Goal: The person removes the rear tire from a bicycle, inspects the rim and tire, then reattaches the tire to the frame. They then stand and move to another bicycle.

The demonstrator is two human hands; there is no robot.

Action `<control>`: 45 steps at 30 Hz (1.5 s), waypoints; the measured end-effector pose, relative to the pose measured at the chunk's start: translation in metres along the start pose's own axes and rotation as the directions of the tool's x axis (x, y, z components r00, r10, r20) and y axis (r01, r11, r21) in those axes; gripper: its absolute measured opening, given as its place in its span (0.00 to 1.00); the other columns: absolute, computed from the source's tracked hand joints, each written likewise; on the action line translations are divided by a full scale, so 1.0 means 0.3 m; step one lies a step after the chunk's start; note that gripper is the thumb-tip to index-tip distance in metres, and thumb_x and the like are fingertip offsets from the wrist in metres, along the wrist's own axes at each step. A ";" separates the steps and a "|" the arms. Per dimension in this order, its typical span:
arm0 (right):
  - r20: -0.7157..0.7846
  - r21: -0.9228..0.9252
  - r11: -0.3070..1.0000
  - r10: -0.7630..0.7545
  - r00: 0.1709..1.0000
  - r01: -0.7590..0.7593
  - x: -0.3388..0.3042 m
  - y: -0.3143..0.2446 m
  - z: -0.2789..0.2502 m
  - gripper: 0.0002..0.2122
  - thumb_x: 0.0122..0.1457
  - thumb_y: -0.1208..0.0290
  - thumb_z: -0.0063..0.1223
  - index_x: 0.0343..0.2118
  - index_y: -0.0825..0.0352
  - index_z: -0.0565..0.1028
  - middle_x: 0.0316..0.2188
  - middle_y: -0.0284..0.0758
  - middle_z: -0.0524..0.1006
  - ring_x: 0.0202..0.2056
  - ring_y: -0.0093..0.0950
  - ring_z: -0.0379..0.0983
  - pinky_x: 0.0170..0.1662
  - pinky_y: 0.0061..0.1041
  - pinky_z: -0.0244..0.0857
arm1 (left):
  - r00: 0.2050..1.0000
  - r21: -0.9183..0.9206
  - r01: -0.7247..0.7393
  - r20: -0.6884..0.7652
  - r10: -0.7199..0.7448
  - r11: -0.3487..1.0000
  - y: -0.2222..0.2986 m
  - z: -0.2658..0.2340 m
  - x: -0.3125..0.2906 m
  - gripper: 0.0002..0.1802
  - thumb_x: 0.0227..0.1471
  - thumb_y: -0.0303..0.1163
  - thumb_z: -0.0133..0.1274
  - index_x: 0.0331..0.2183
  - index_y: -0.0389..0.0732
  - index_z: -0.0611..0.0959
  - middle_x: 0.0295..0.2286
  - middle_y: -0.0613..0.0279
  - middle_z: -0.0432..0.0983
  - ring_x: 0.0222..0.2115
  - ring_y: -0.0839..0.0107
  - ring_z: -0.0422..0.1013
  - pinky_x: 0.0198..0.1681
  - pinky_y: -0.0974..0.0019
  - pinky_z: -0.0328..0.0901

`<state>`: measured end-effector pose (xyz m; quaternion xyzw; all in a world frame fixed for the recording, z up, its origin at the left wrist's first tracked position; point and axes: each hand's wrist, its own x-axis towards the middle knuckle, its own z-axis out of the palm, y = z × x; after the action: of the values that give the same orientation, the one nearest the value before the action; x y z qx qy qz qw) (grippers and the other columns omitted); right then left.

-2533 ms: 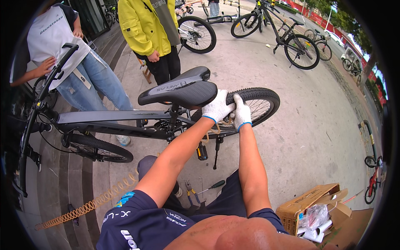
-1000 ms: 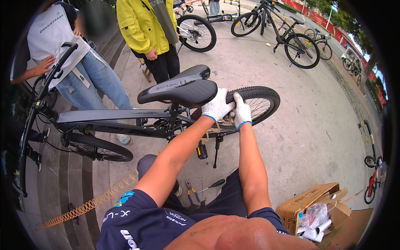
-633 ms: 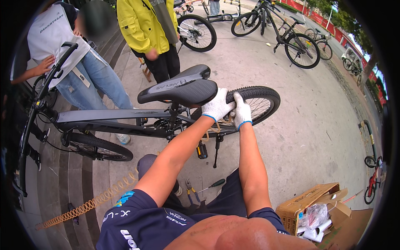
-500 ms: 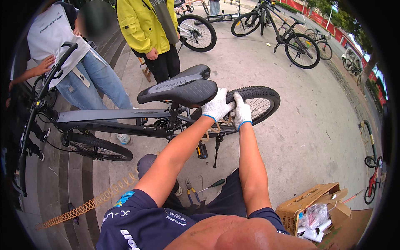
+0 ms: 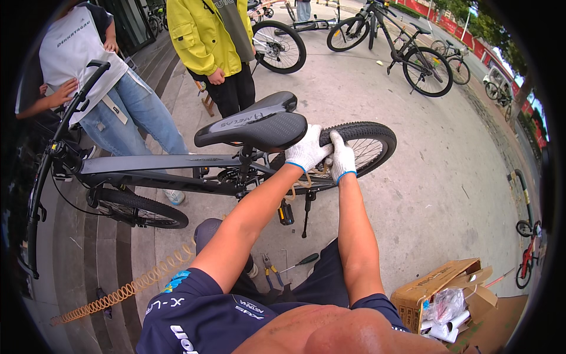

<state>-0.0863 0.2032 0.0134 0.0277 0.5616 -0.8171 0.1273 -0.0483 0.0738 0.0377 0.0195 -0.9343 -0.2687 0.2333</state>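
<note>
Both my hands wear white knit gloves with blue cuffs and are closed around the rear tyre [image 5: 377, 137] of a dark grey bicycle [image 5: 159, 162]. Just behind the black saddle [image 5: 253, 124], my left hand [image 5: 308, 151] grips the near part of the tyre. My right hand [image 5: 343, 158] is right beside it, its thumb lying over the tread and its fingers hidden by the wheel. A tan air hose [image 5: 303, 184] hangs at the wheel below my left hand; where it ends is hidden. The kickstand [image 5: 307, 212] is down.
Pliers [image 5: 272, 272] and a screwdriver [image 5: 300, 262] lie on the ground between my legs. An open cardboard box [image 5: 436, 289] with plastic wrap stands at lower right. A coiled hose [image 5: 127, 292] stretches leftward. Two people stand beyond the bicycle, and more bicycles [image 5: 407, 53] are parked behind.
</note>
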 end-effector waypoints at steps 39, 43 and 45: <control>0.006 -0.007 1.000 0.001 1.000 -0.001 0.002 0.001 -0.001 0.13 0.71 0.54 0.61 0.44 0.59 0.79 0.24 0.25 0.72 0.18 0.18 0.61 0.19 0.23 0.54 | 1.000 0.061 -0.001 0.004 0.001 0.998 0.006 -0.004 0.003 0.26 0.53 0.54 0.65 0.42 0.41 0.87 0.40 0.43 0.84 0.42 0.45 0.82 0.46 0.46 0.77; 0.006 -0.010 1.000 0.005 1.000 -0.005 0.000 -0.001 -0.001 0.14 0.71 0.54 0.61 0.44 0.60 0.79 0.24 0.25 0.73 0.18 0.18 0.61 0.19 0.22 0.54 | 1.000 -0.011 -0.013 -0.020 0.013 1.000 -0.001 0.004 0.001 0.25 0.50 0.51 0.66 0.39 0.38 0.84 0.38 0.41 0.80 0.41 0.41 0.80 0.46 0.41 0.73; 0.006 -0.010 1.000 0.007 1.000 -0.007 0.001 -0.001 -0.001 0.14 0.71 0.54 0.61 0.44 0.60 0.79 0.24 0.25 0.73 0.18 0.18 0.61 0.19 0.22 0.54 | 1.000 -0.010 -0.006 -0.012 0.006 1.000 -0.003 0.007 0.002 0.25 0.50 0.51 0.66 0.39 0.38 0.84 0.38 0.42 0.79 0.41 0.41 0.79 0.46 0.41 0.73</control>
<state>-0.0866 0.2036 0.0135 0.0267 0.5652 -0.8138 0.1322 -0.0497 0.0740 0.0358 0.0170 -0.9316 -0.2725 0.2401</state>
